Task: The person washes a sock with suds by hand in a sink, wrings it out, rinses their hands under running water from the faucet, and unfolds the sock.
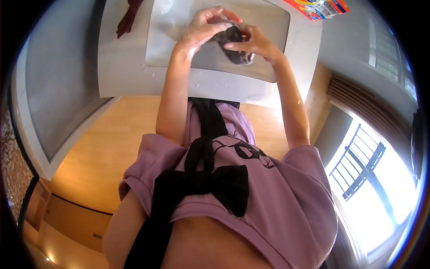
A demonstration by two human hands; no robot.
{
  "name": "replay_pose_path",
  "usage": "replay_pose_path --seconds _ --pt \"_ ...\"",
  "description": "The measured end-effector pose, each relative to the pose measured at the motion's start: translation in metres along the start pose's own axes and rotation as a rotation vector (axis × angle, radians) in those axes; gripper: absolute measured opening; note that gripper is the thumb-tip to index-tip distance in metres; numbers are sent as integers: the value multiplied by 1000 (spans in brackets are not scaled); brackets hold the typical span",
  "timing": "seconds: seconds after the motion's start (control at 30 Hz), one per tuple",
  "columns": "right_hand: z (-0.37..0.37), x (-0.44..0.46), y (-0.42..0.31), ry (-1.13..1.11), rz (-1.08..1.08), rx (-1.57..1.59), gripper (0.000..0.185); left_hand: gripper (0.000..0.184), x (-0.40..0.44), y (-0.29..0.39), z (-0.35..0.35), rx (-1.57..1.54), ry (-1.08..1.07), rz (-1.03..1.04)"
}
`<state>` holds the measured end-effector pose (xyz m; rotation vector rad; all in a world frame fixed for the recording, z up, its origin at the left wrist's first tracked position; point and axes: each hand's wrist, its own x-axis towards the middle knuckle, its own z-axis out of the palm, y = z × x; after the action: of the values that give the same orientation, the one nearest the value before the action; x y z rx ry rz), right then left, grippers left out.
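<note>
A dark, wet, bunched cloth item (233, 42), perhaps a sock, is held between my two hands over the sink (170, 58). Its exact kind cannot be made out. My left hand (208, 27) has soap suds on it, and its thumb and fingers close on the upper left part of the cloth. On the other side, my right hand (256, 42) grips the cloth's right part between thumb and fingers. The lower end of the cloth hangs down, slightly blurred.
A dark red cloth (129, 20) lies on the counter (121, 67) left of the sink. At the top right is a colourful detergent bag (318, 9). Water drops dot the counter's front edge. A bright window (367, 179) is on the right.
</note>
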<state>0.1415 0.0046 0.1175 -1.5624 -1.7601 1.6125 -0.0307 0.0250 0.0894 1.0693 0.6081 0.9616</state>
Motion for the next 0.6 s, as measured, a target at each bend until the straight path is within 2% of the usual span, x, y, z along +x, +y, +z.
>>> replay_pose_path --seconds 0.07,0.1,0.13,0.2,0.27,0.33,0.4,0.43,0.47,0.5,0.53,0.57,0.6 --pt "3 16 18 20 32 -248 34 19 4 -6 5 120 24 3" --pt "6 18 19 52 -96 -200 29 19 3 -8 9 95 95 8" --pt "7 20 20 53 -99 -199 29 19 2 -10 11 70 167 14" --pt "9 19 15 107 -223 37 30 21 2 -22 4 32 201 -9" --pt "4 11 2 142 -221 -8 31 26 -2 -25 -4 60 152 -47" --pt "2 5 -7 193 -154 171 28 29 -8 -26 -11 127 45 -163" --pt "2 8 -8 251 -199 151 31 27 -9 -44 -10 103 22 -128" --pt "2 6 -15 282 -147 166 31 18 -9 -50 -11 172 44 -201" --pt "0 4 -19 314 -94 179 32 18 -10 -57 -11 171 42 -199" --pt "-6 6 -16 292 -239 85 34 21 -10 -59 -11 227 72 -202" --pt "-8 6 -12 293 -238 85 34 27 -11 -61 -11 284 103 -208" --pt "-12 7 -9 385 -158 70 35 35 -12 -63 -12 202 120 -232" --pt "-13 6 -11 476 -78 54 35 35 -11 -66 -13 202 120 -232"
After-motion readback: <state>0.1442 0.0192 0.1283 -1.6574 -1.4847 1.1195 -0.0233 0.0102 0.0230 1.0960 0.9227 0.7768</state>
